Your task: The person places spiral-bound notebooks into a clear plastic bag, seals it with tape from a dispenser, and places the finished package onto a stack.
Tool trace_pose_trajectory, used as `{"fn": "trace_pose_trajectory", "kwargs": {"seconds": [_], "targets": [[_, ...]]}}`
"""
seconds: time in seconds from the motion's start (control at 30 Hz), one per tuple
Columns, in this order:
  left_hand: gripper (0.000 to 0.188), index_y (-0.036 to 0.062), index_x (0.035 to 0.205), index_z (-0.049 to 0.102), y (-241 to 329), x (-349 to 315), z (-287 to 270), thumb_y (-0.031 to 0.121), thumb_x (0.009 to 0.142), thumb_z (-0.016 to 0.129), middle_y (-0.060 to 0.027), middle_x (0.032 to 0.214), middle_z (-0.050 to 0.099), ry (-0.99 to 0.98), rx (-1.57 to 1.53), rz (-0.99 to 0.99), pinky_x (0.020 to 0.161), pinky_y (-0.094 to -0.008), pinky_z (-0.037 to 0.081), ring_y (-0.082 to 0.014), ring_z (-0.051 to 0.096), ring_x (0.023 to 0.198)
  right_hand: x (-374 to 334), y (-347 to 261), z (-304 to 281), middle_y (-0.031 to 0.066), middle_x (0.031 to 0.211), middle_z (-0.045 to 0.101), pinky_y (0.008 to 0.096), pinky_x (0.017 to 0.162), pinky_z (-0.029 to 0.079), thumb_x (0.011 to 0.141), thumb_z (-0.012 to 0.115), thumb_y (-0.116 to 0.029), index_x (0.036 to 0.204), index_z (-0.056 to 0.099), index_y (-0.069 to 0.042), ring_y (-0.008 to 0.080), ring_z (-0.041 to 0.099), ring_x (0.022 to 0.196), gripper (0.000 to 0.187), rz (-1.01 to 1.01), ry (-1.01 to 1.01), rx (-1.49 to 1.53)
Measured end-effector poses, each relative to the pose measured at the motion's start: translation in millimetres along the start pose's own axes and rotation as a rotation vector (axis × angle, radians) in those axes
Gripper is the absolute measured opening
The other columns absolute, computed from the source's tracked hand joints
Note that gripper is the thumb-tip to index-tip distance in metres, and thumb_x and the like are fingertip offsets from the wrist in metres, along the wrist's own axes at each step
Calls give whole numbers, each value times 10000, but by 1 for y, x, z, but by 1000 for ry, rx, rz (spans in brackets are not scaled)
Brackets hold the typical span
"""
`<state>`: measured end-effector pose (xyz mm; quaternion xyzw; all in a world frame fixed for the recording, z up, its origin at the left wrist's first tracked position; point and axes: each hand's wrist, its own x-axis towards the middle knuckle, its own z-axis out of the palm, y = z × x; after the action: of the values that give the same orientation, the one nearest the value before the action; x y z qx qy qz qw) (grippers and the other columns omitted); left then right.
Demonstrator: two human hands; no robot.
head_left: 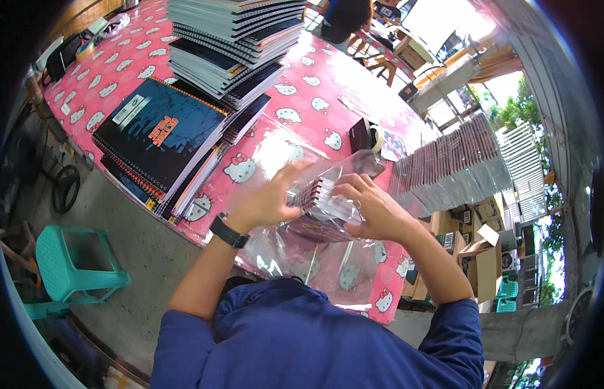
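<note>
Between my hands is a small stack of spiral-bound notebooks (310, 196) with dark binding coils, loosely wrapped in a clear plastic bag (341, 211). My left hand (273, 200), a black watch on its wrist, lies along the coil side. Its fingers are stretched out with the thumb apart, open against the plastic and slightly blurred. On the opposite side, my right hand (374, 209) curls its fingers and thumb around the bag's edge, closed on the film. More clear plastic sheets (302, 262) lie flat beneath, toward my body.
Tall notebook stacks (234, 45) stand at the left, with a dark-covered notebook (162, 133) on the nearer pile. Many plastic-wrapped packs (454, 162) are stacked at the right. A tape roll (378, 138) sits beyond my right hand. A green stool (75, 262) stands left of the pink table (101, 74).
</note>
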<state>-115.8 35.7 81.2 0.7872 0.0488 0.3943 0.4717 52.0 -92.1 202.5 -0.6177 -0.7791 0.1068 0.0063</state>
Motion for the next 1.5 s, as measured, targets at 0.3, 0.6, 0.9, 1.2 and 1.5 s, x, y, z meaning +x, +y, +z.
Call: {"fn": "trace_pose_trajectory", "kwargs": {"seconds": [0.3, 0.6, 0.9, 1.2, 1.5], "targets": [[818, 77, 1359, 349, -23, -23, 31, 0, 597, 636, -158, 1320, 451, -77, -195, -209, 1017, -340, 356, -275, 451, 1208, 3, 1, 16, 106, 1071, 498, 396, 881, 435, 582, 724, -147, 1103, 520, -78, 310, 506, 989, 564, 25, 101, -49], [768, 8, 1315, 388, -19, -22, 31, -82, 601, 655, -153, 1284, 486, -57, -187, -179, 996, -311, 378, -242, 483, 1177, 7, 4, 37, 92, 990, 512, 394, 806, 416, 556, 734, -230, 1080, 542, -83, 273, 500, 937, 576, -23, 258, -134], [764, 4, 1309, 390, -26, -19, 32, -39, 600, 674, -143, 1252, 505, -100, -230, -229, 994, -330, 374, -216, 483, 1162, 16, -1, 42, 122, 946, 491, 418, 795, 380, 621, 697, -407, 1018, 542, -68, 332, 475, 946, 545, 113, 314, -145], [783, 41, 1286, 376, -21, -13, 30, 195, 632, 779, -175, 1168, 542, -134, -42, -189, 939, -345, 406, -286, 521, 1106, -11, 13, -12, 85, 722, 627, 277, 587, 442, 843, 593, -216, 887, 648, 6, 131, 563, 633, 234, 255, 698, 369], [738, 36, 1272, 396, 4, 21, 49, 327, 704, 765, -136, 1146, 502, 54, -601, -314, 967, -369, 357, -200, 475, 1095, -136, 45, 64, 27, 829, 600, 227, 701, 420, 808, 564, -117, 898, 614, -14, 92, 541, 757, 146, 563, 1129, 900]]}}
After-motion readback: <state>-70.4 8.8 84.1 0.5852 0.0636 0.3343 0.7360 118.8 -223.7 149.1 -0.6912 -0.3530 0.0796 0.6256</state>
